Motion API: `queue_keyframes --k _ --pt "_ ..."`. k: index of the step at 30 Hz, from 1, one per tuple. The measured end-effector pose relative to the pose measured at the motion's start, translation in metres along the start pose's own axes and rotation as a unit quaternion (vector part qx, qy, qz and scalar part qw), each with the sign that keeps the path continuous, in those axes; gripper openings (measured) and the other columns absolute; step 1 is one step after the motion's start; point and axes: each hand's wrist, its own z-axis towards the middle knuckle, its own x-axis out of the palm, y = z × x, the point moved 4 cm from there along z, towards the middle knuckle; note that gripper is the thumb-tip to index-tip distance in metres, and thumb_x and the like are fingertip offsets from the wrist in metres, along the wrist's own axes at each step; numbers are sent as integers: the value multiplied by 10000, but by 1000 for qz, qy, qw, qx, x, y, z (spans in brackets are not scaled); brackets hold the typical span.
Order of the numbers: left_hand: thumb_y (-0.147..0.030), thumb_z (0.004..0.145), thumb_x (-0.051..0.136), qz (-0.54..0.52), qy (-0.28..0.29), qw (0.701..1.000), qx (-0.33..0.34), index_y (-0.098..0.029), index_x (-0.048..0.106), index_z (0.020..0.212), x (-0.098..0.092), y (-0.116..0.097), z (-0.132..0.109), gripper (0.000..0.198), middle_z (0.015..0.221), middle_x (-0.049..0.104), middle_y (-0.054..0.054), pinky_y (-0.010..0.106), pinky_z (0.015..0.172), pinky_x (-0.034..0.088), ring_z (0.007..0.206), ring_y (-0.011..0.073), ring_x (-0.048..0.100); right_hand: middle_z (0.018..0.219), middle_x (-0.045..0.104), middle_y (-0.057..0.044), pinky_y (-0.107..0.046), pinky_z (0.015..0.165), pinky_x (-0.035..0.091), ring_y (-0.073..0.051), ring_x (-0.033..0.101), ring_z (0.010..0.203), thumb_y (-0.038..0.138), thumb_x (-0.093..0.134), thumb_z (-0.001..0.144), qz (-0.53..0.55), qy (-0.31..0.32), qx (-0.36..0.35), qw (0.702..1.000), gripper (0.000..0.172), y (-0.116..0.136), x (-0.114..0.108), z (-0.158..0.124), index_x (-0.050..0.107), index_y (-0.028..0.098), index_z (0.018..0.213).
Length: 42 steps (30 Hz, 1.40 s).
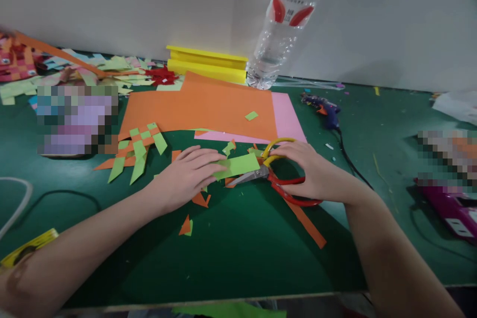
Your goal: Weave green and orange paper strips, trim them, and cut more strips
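My left hand point(194, 174) is closed on a light green paper strip point(241, 165), its fingers lying over the strip's left end. In my right hand point(313, 169) is a pair of scissors point(257, 175) with one yellow and one red handle loop. The visible blade points left below the strip; whether the other blade lies behind the paper cannot be told. Small orange and green paper scraps point(201, 199) lie under and around both hands. Left of my left hand rests a woven orange and green paper piece point(139, 146).
Behind my hands lie orange sheets point(212, 109) over a pink sheet point(288, 114). A clear plastic bottle point(283, 30) leans by the wall beside a yellow folded piece point(206, 64). A corded glue gun point(326, 109) sits right; paper cuttings point(112, 67) are piled back left.
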Motion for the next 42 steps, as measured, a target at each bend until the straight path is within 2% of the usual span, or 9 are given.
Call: queue_keyframes --k 3,6,15,19,25,34,42 --pt "33 904 280 7 41 999 9 -234 510 1348 6 4 -2 567 1466 514 10 463 1178 256 1418 185 354 1303 587 -112 -524 1058 427 -340 485 1292 398 679 752 -3 8 -5 1000 493 0 2 1 581 234 1206" --pt "93 824 264 8 68 998 2 -242 442 1417 10 8 -3 704 1510 459 -19 452 1201 216 1459 152 272 1303 594 -107 -522 1054 431 -333 484 1296 390 669 769 -6 17 -9 1000 468 0 3 2 590 242 1206" --pt "73 841 266 30 96 995 -6 -233 395 1456 13 9 -3 699 1545 391 -33 479 1206 191 1485 157 186 1299 597 -121 -533 1054 429 -330 498 1283 386 634 804 -2 17 -5 1000 431 -3 -2 1 581 232 1202" --pt "97 795 270 31 99 995 -8 -237 394 1459 14 9 -2 754 1551 376 -43 471 1209 184 1486 152 178 1272 607 -102 -522 1043 435 -322 510 1265 396 637 801 3 19 -4 1000 388 -1 -1 0 593 253 1159" --pt "112 766 271 26 96 995 -13 -241 403 1455 14 10 -3 785 1550 378 -52 458 1216 163 1485 143 178 1278 592 -114 -527 1046 411 -326 489 1276 378 660 784 0 22 -7 1000 470 7 8 1 537 242 1217" --pt "100 808 253 18 96 995 -11 -231 401 1457 14 10 -3 743 1552 377 -42 481 1212 168 1486 160 185 1287 592 -112 -523 1057 387 -316 487 1266 343 652 803 3 40 -19 999 459 8 11 5 528 230 1231" --pt "87 815 274 -13 84 996 -23 -224 406 1450 12 6 -2 719 1554 384 -15 510 1212 168 1490 174 171 1267 602 -109 -525 1035 413 -324 506 1253 375 655 796 12 24 -17 1000 455 9 9 3 545 244 1217"
